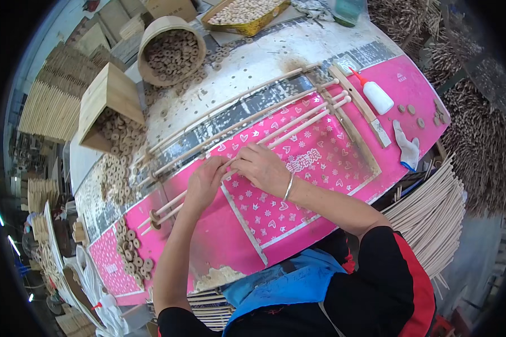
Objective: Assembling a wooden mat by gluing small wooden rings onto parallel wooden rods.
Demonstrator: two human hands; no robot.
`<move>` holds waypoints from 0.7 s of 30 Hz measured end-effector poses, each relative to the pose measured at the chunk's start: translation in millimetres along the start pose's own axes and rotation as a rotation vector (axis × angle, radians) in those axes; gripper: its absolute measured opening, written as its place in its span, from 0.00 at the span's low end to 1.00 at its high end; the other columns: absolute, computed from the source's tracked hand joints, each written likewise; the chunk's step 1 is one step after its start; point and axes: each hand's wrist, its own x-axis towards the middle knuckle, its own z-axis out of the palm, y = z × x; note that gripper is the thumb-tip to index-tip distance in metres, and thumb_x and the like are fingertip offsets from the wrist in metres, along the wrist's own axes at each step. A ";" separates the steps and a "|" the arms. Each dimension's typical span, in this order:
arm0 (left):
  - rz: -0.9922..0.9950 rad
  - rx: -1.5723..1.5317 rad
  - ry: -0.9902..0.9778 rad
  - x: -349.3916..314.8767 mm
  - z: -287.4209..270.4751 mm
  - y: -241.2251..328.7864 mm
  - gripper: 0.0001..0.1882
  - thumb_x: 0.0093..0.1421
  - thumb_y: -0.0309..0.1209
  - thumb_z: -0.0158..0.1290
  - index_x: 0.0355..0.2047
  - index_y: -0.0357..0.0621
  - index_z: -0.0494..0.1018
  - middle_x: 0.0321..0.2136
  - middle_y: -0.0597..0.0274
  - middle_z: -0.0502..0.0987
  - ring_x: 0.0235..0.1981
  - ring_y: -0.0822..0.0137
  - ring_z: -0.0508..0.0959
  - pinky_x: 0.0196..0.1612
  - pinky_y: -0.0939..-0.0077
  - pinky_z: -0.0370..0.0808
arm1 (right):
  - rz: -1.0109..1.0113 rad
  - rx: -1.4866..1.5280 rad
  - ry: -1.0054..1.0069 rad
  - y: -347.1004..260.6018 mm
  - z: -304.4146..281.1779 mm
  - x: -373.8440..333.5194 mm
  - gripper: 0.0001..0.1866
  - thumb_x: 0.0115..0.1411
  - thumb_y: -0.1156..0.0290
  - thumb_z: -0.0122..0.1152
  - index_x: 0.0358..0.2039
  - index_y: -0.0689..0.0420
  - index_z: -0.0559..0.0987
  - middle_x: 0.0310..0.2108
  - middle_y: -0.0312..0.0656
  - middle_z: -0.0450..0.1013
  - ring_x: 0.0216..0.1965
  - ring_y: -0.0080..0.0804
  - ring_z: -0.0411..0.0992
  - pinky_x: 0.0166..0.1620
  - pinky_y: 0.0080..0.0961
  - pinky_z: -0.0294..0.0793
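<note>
Both my hands meet over long pale wooden dowels [298,124] lying across a pink patterned table cover [275,216]. My left hand [205,181] pinches one dowel near its middle. My right hand [261,167], with a silver bangle at the wrist, grips the same dowels just beside it. Small wooden rings [153,216] sit threaded on the dowels' near-left ends. More dowels [225,106] lie parallel farther back on the worn white tabletop.
Loose wooden rings [132,254] lie at the lower left. An open wooden box [109,104] and a round tub [171,50] hold more rings. A white glue bottle [375,94], flat slats [361,104] and a glove [406,147] lie right. Dowel bundles [430,210] stack beside the table.
</note>
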 end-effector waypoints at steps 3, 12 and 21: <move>-0.246 -0.267 -0.067 -35.2 -16.2 19.5 0.12 0.68 0.33 0.52 0.48 0.41 0.75 0.33 0.50 0.81 0.35 0.50 0.81 0.39 0.63 0.76 | -0.044 0.048 0.042 -37.4 -4.3 0.1 0.08 0.55 0.73 0.61 0.37 0.54 0.80 0.33 0.39 0.71 0.39 0.39 0.71 0.42 0.35 0.72; -0.211 -0.308 0.284 -226.9 -28.5 62.4 0.30 0.56 0.26 0.62 0.60 0.47 0.69 0.46 0.55 0.76 0.42 0.57 0.82 0.43 0.64 0.79 | -0.413 0.284 -0.126 -163.4 -9.3 12.4 0.10 0.47 0.75 0.66 0.33 0.57 0.82 0.36 0.39 0.76 0.38 0.40 0.74 0.42 0.37 0.75; -0.747 0.061 1.077 -476.3 17.7 121.2 0.31 0.61 0.18 0.54 0.65 0.41 0.67 0.38 0.52 0.72 0.37 0.58 0.74 0.43 0.72 0.72 | -0.705 0.545 -0.290 -281.2 33.6 -18.0 0.13 0.47 0.79 0.69 0.35 0.55 0.83 0.40 0.40 0.77 0.44 0.41 0.74 0.54 0.43 0.77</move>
